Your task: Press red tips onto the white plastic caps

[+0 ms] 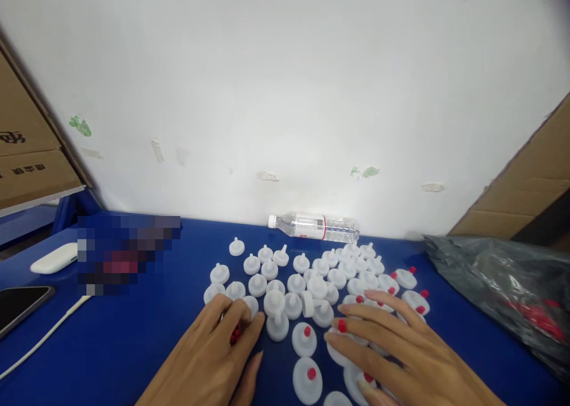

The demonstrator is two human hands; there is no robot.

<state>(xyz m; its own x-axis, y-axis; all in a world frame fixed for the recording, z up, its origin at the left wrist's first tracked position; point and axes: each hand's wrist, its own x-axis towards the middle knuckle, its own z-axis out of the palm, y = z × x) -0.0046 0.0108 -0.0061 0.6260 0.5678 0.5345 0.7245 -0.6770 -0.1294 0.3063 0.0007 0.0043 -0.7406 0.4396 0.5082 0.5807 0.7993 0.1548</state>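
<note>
White plastic nozzle caps with bare spouts lie in a cluster on the blue table. Nearer me and to the right, several more caps carry small red tips on their spouts. My left hand is curled at the cluster's left edge, with small red tips showing between its fingers; how many it holds is hidden. My right hand lies palm down with fingers spread over the red-tipped caps, its fingertips touching or just above them. It partly covers those caps.
A clear bottle lies against the wall behind the caps. A grey plastic bag with red pieces inside is at right. On the left are a phone, a white case, a cable and a cardboard box.
</note>
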